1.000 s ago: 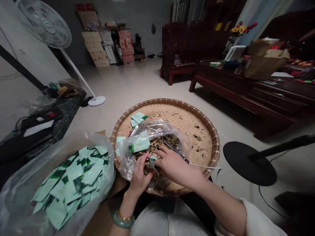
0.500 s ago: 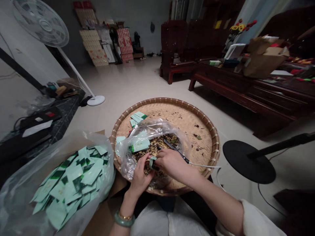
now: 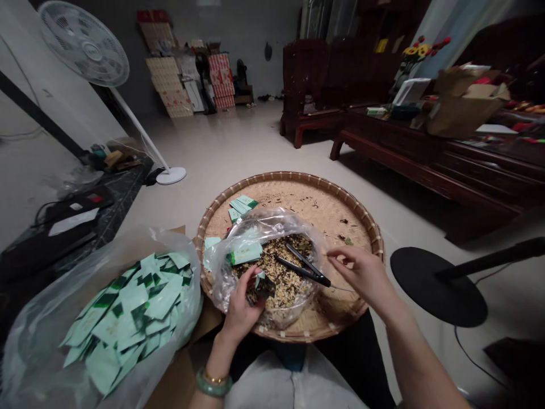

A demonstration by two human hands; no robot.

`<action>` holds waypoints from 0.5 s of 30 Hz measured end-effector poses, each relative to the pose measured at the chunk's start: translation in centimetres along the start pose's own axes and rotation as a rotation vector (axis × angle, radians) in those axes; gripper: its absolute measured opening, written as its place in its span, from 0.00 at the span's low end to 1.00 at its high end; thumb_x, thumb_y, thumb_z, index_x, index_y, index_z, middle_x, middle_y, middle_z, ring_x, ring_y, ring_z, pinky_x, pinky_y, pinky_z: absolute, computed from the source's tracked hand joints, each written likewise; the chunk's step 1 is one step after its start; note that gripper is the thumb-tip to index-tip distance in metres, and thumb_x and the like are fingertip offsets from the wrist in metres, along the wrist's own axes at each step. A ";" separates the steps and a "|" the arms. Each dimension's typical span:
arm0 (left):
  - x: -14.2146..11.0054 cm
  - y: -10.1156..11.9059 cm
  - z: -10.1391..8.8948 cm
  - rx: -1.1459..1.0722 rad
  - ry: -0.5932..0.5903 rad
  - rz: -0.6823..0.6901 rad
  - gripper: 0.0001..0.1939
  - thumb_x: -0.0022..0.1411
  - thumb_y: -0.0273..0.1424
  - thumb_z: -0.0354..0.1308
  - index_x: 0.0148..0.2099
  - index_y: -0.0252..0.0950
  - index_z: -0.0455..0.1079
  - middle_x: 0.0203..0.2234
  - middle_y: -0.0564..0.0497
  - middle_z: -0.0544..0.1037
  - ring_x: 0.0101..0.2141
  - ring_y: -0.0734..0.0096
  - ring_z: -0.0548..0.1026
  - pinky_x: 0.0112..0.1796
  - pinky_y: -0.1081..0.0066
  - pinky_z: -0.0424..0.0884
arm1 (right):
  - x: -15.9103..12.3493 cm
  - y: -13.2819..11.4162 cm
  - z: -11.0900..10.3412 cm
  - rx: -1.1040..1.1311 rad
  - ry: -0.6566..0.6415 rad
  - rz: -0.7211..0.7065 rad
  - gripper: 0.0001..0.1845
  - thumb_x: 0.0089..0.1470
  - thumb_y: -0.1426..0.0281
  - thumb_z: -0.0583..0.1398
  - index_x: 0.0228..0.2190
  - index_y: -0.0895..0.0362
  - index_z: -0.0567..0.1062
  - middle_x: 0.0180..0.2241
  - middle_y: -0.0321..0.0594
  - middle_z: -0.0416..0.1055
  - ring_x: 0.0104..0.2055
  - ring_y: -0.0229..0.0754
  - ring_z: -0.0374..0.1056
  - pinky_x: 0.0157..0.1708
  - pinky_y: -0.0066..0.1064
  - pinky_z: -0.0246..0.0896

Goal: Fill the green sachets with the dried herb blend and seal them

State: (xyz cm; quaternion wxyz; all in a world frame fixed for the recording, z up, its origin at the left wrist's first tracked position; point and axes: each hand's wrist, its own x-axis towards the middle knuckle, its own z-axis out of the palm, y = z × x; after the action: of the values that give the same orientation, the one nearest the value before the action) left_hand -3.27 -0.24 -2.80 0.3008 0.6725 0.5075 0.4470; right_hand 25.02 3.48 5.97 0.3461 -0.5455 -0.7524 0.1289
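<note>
Shows pale green and dark on small packet (image 3: 261,279); lies grasped in left hand (image 3: 242,304). Cannot tell grip of right hand (image 3: 364,275).

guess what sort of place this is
Probably a living room at home: dark wooden furniture, a white standing fan and a vase of flowers suggest it.

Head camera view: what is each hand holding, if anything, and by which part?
The left hand holds a small green packet by its sides, between thumb and fingers, which partly hide it. Whether the right hand pinches anything cannot be told.
</note>
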 end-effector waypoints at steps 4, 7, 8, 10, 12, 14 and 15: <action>0.2 0.6 0.2 -0.110 0.016 -0.078 0.33 0.53 0.24 0.57 0.60 0.38 0.54 0.55 0.42 0.67 0.55 0.60 0.66 0.54 0.59 0.64 | -0.4 -0.3 -0.3 -0.010 0.039 -0.061 0.15 0.55 0.65 0.57 0.45 0.55 0.72 0.44 0.48 0.71 0.45 0.49 0.68 0.43 0.43 0.67; 0.4 1.4 0.3 -0.207 -0.008 -0.122 0.32 0.54 0.27 0.57 0.61 0.38 0.54 0.58 0.41 0.63 0.56 0.59 0.66 0.54 0.60 0.64 | -0.1 -3.9 1.0 0.114 -0.138 -0.317 0.22 0.57 0.66 0.57 0.53 0.53 0.65 0.53 0.47 0.65 0.55 0.48 0.61 0.52 0.45 0.61; 0.5 1.6 0.2 -0.252 -0.027 -0.138 0.32 0.54 0.28 0.57 0.61 0.37 0.54 0.58 0.40 0.63 0.56 0.59 0.65 0.54 0.60 0.64 | 0.3 -5.1 1.5 0.129 -0.200 -0.399 0.24 0.57 0.67 0.57 0.55 0.52 0.63 0.54 0.46 0.64 0.57 0.48 0.58 0.54 0.46 0.59; 0.7 2.0 0.1 -0.371 -0.080 -0.179 0.31 0.55 0.32 0.57 0.61 0.36 0.55 0.57 0.39 0.65 0.55 0.58 0.66 0.54 0.60 0.63 | 1.1 -6.7 2.8 0.167 -0.295 -0.492 0.25 0.56 0.69 0.58 0.56 0.52 0.62 0.53 0.45 0.66 0.58 0.47 0.55 0.55 0.46 0.57; 0.9 2.3 0.0 -0.524 -0.137 -0.238 0.32 0.55 0.36 0.57 0.61 0.36 0.55 0.56 0.39 0.67 0.55 0.56 0.67 0.54 0.59 0.63 | 2.1 -7.2 3.9 0.226 -0.323 -0.470 0.22 0.55 0.70 0.59 0.52 0.54 0.67 0.46 0.45 0.71 0.54 0.46 0.59 0.51 0.43 0.61; 0.9 2.4 -0.1 -0.660 -0.162 -0.312 0.33 0.55 0.39 0.57 0.61 0.36 0.56 0.54 0.40 0.69 0.53 0.56 0.68 0.54 0.58 0.63 | 2.9 -6.9 4.8 0.290 -0.296 -0.366 0.17 0.53 0.70 0.62 0.46 0.56 0.71 0.41 0.45 0.72 0.47 0.44 0.65 0.46 0.38 0.64; 0.8 2.5 0.0 -0.705 -0.155 -0.351 0.33 0.55 0.40 0.56 0.61 0.35 0.57 0.54 0.40 0.70 0.53 0.55 0.69 0.54 0.58 0.63 | 3.2 -6.6 5.1 0.319 -0.277 -0.304 0.16 0.51 0.70 0.63 0.44 0.57 0.72 0.39 0.44 0.72 0.43 0.43 0.66 0.43 0.36 0.66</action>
State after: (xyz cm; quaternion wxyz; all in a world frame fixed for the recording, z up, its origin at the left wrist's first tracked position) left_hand -2.19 -0.20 -0.38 0.6221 0.4630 0.4059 0.4836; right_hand 16.30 4.87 7.27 0.3368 -0.3418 -0.8361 0.2658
